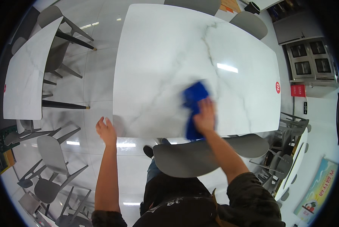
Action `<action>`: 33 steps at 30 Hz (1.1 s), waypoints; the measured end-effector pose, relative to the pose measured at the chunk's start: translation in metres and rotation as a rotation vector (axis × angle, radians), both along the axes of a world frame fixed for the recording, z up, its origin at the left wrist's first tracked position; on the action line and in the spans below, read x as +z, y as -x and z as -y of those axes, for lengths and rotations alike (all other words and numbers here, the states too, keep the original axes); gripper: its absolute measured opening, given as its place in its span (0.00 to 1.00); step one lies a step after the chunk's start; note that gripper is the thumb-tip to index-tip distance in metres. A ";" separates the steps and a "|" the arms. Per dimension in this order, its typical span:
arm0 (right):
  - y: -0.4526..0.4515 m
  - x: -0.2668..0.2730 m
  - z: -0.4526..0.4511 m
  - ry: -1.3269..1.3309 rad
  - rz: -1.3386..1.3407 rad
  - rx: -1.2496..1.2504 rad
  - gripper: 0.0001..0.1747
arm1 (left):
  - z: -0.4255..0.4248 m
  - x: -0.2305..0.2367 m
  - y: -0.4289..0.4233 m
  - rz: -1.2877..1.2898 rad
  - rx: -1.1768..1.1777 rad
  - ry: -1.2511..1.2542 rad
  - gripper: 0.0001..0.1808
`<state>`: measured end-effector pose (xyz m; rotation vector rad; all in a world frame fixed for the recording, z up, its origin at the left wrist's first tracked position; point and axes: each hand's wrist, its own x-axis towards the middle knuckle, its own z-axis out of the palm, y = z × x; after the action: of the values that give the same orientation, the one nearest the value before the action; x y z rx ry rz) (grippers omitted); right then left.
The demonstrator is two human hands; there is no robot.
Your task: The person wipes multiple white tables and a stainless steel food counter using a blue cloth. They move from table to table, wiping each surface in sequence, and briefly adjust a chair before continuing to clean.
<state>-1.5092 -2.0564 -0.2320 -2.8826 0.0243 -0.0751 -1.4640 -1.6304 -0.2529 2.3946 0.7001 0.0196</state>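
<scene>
A blue cloth (196,93), blurred by motion, lies against the white marble-patterned tabletop (163,56) near its front edge. My right hand (205,115) presses on the cloth, fingers pointing away from me, and part of the cloth hangs at the table's near edge. Off the table's front left corner, my left hand (106,130) is raised with its fingers partly curled and nothing in it. Ceiling light reflects on the glossy top.
Grey chairs (186,159) stand against the near edge, with more at the far side (250,24). To the left are a second white table (27,71) and several grey chairs (50,153). A steel cabinet (311,59) stands at the right wall.
</scene>
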 end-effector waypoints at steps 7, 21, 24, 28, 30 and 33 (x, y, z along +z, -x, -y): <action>-0.154 -0.021 0.133 0.559 -0.167 -0.860 0.35 | 0.041 -0.006 -0.036 -0.155 0.207 -0.152 0.27; -0.153 0.007 -0.118 -0.345 -0.034 0.742 0.32 | 0.029 -0.006 -0.021 -0.077 0.113 -0.332 0.27; -0.170 -0.001 0.061 0.001 0.001 0.229 0.32 | 0.033 -0.003 -0.021 -0.081 0.137 -0.266 0.27; -0.261 -0.011 0.264 0.286 0.168 -0.792 0.34 | 0.043 0.007 -0.024 -0.144 0.117 -0.237 0.27; -0.324 -0.022 0.288 0.321 0.178 -0.985 0.35 | 0.047 0.011 -0.022 -0.151 0.130 -0.233 0.27; -0.429 -0.024 0.226 0.302 0.029 -0.746 0.33 | 0.053 0.015 -0.023 -0.141 0.138 -0.238 0.26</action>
<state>-1.0804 -2.2822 -0.2556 -2.9840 1.1648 -0.2749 -1.4407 -1.6833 -0.2374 2.5875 0.9760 -0.0095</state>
